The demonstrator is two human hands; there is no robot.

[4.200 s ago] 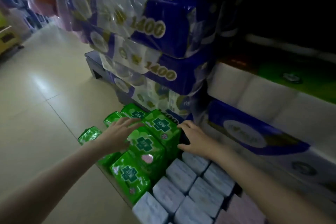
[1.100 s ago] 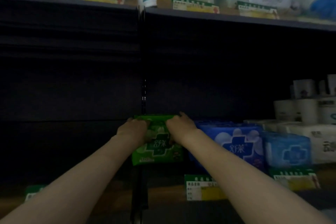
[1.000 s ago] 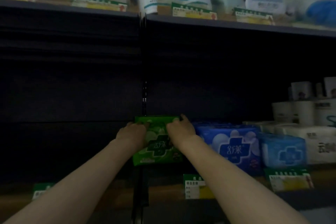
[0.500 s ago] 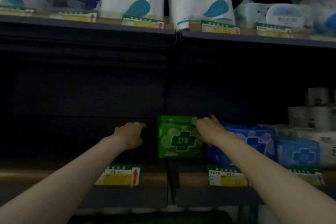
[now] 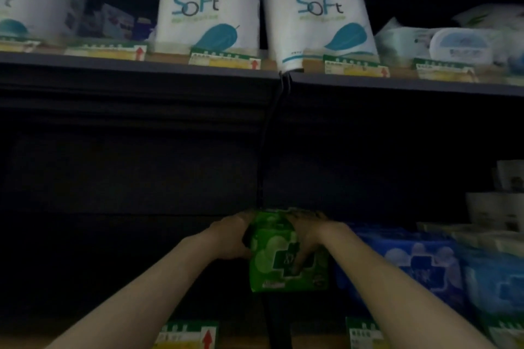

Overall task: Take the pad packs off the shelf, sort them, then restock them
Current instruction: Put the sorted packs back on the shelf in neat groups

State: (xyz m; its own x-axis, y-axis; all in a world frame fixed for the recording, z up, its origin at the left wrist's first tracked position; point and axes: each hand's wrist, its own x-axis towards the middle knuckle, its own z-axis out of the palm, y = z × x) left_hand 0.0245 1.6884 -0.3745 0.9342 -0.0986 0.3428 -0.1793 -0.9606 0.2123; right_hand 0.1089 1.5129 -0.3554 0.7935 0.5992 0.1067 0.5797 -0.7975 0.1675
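A green pad pack (image 5: 269,261) with a dark cross stands upright on the dark middle shelf, by the black upright post. My left hand (image 5: 231,238) holds its left side, fingers curled round the edge. My right hand (image 5: 307,238) grips its top right, with fingers reaching down over the front face. Directly to the right stand blue pad packs (image 5: 408,261), and a lighter blue pack (image 5: 499,283) beyond them.
Above, white "Soft" tissue packs (image 5: 208,5) and wipe packs (image 5: 459,42) line the upper shelf (image 5: 141,65). White packs (image 5: 499,215) are stacked at far right. Price tags (image 5: 187,334) edge the middle shelf front. The shelf space left of the green pack is dark.
Half a second ago my left hand hung apart from the pack; now it holds the left side. My right hand has slid down over the front. The view has tilted slightly upward.
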